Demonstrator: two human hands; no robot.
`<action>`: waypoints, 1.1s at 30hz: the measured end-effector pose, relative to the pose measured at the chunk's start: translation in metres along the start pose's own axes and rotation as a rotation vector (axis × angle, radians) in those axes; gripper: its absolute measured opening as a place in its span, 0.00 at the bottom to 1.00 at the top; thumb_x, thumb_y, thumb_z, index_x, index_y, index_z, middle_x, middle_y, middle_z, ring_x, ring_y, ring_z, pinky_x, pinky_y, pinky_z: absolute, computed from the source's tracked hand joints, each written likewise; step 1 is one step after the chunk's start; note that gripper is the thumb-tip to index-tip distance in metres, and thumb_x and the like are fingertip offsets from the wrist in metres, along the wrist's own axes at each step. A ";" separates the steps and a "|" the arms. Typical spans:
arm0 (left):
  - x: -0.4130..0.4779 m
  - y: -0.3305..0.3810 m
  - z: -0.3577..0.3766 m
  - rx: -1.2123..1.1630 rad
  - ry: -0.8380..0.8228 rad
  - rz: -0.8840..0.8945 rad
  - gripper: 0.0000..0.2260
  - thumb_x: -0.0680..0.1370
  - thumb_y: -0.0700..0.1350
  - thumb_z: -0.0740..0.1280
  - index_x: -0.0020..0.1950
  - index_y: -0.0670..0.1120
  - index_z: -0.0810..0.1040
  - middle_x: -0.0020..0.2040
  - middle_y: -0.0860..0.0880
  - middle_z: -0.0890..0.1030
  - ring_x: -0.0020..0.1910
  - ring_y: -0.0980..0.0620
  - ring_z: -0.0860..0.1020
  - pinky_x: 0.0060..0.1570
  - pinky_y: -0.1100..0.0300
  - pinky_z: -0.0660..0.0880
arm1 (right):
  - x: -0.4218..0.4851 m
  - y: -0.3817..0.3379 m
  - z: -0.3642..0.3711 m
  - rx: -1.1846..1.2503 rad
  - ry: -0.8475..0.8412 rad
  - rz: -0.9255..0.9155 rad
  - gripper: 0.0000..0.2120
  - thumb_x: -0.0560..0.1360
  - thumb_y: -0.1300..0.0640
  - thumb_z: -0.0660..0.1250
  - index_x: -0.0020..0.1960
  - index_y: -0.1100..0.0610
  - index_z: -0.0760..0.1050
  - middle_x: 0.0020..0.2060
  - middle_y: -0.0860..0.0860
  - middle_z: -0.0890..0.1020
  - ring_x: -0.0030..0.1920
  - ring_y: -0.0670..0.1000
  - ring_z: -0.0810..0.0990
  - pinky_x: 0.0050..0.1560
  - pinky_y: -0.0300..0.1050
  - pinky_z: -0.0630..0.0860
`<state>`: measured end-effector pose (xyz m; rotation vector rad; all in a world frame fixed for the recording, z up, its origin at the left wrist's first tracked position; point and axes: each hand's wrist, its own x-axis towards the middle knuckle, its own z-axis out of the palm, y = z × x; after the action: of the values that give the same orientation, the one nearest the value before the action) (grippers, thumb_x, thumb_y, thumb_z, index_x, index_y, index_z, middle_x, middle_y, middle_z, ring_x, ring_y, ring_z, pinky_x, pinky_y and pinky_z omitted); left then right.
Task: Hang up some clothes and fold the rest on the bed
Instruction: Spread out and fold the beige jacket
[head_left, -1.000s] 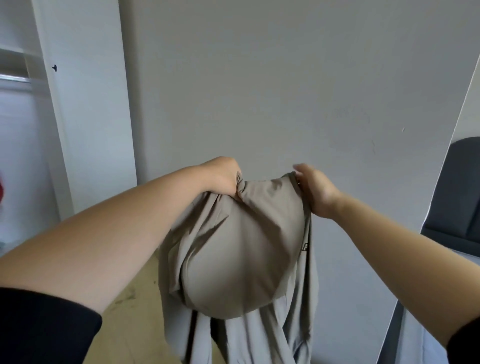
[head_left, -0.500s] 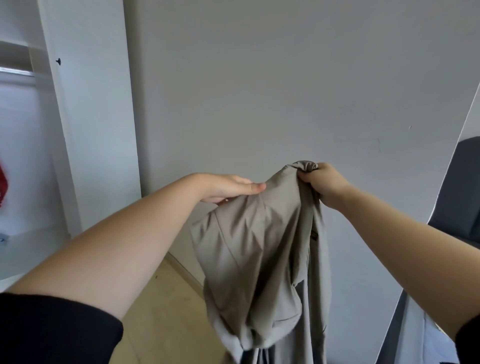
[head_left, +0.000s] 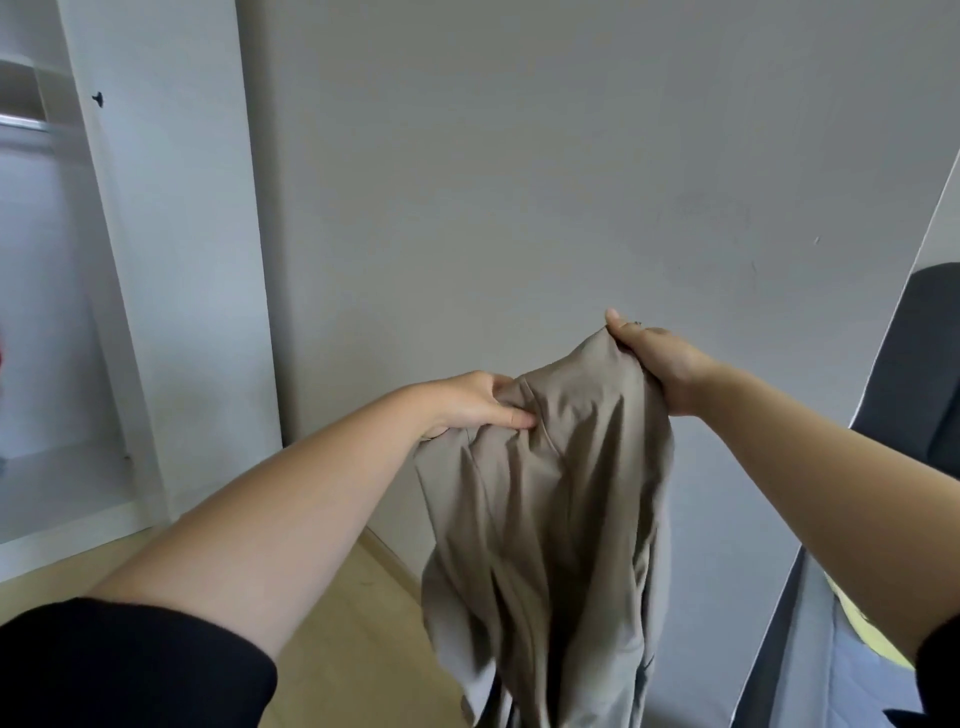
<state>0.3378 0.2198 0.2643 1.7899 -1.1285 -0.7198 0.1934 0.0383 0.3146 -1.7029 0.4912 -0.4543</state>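
You face a grey wall (head_left: 519, 156), with a white wardrobe (head_left: 171, 260) at far left. The beige garment (head_left: 561, 493) hangs in mid-air from both your hands. Your right hand (head_left: 654, 364) grips its top, and your left hand (head_left: 472, 402) pinches a fold lower and to the left.

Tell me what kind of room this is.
Probably a bedroom: an open white wardrobe with a hanging rail at left, a beige garment held up, perhaps a bed at lower right.
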 end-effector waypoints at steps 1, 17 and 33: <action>-0.002 0.000 0.000 0.063 -0.036 -0.018 0.10 0.71 0.45 0.75 0.50 0.52 0.80 0.48 0.52 0.85 0.47 0.54 0.83 0.49 0.59 0.78 | 0.000 0.001 -0.002 -0.042 -0.041 -0.020 0.20 0.74 0.39 0.65 0.46 0.58 0.78 0.39 0.52 0.85 0.39 0.49 0.85 0.35 0.41 0.78; -0.007 -0.008 -0.035 0.527 0.216 -0.104 0.12 0.65 0.45 0.79 0.44 0.47 0.81 0.42 0.49 0.84 0.41 0.51 0.81 0.41 0.62 0.77 | 0.009 0.019 -0.009 -0.467 0.220 -0.235 0.07 0.75 0.61 0.69 0.52 0.56 0.81 0.46 0.48 0.80 0.49 0.49 0.76 0.52 0.39 0.70; -0.005 -0.041 -0.068 -0.250 0.275 -0.101 0.13 0.76 0.45 0.70 0.57 0.42 0.76 0.53 0.45 0.83 0.51 0.51 0.82 0.53 0.57 0.76 | 0.028 0.045 -0.006 0.136 0.152 -0.063 0.16 0.79 0.72 0.54 0.43 0.57 0.75 0.29 0.47 0.82 0.36 0.48 0.79 0.38 0.40 0.77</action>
<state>0.4076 0.2579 0.2584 1.6796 -0.7373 -0.6207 0.2105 0.0106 0.2727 -1.5632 0.5063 -0.6520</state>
